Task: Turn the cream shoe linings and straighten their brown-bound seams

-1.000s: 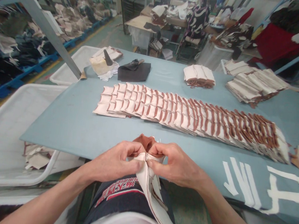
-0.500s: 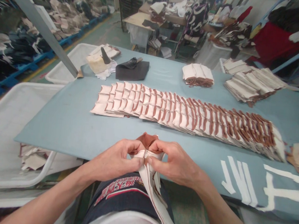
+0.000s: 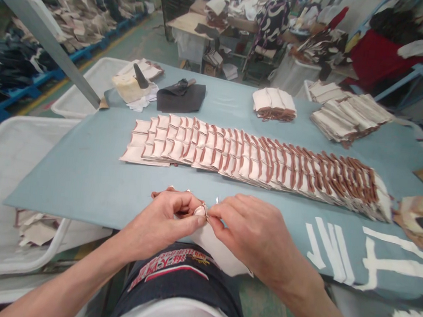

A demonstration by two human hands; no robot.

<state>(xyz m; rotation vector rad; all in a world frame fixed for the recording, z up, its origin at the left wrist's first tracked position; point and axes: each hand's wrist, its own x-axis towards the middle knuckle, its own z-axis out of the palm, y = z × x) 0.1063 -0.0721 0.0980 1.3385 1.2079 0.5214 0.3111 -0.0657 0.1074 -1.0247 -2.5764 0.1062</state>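
Note:
My left hand (image 3: 169,219) is closed on a sewn white and brown piece (image 3: 218,252), which looks like fabric or leather, and bunches it up between thumb and fingers. Its brown end sticks out past the knuckles, and its white part hangs below both hands against the apron. My right hand (image 3: 250,226) pinches the edge of the same piece, fingertips meeting those of the left. A small shiny tip (image 3: 217,199) pokes up beside the right index finger; the rest of it is hidden. Beyond the hands lies a long overlapping row of similar pieces (image 3: 212,146) on the blue table (image 3: 85,167).
White strips (image 3: 331,250) lie at the right of the table. At the back are a black cloth (image 3: 181,98), a cone on a yellowish block (image 3: 129,86) and stacks of pieces (image 3: 274,104). White bins (image 3: 25,122) stand at left. A person in patterned clothing (image 3: 271,23) sits farther off.
The piece has been turned and folded over in my hands, its brown end now toward the left. My right hand has rolled over, back up, and the shiny tip now shows. The view has shifted slightly.

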